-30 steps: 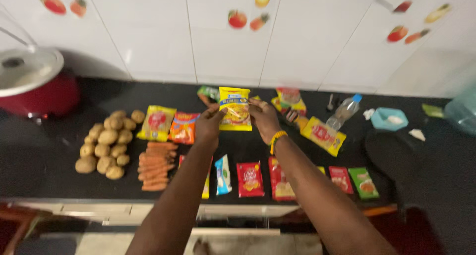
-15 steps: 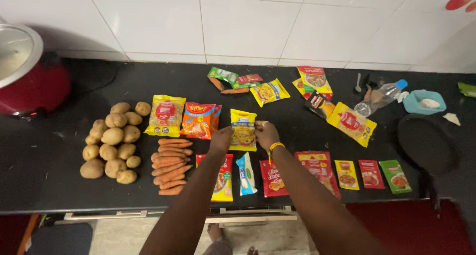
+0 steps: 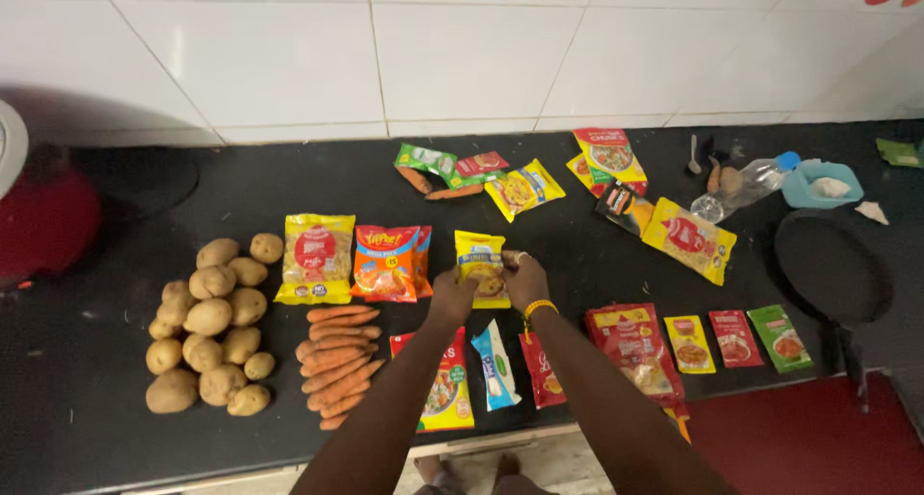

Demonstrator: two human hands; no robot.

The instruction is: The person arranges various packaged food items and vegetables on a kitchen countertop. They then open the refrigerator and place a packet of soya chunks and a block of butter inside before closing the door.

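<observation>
Two hands set a yellow packet on the black counter.

Left hand and right hand pinch the packet by its lower corners, fingers closed on its edges; it lies flat between the orange packet and bare counter, projecting beyond the fingertips. Best practice, judged: lower it level, align it with the row, then release both corners together.

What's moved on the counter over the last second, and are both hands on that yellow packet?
The yellow packet came from the back of the counter down into the front row, right of the orange packet. Both the left hand and right hand still grip it; it lies on the black counter. The potatoes, carrots and other packets kept their places.
</observation>
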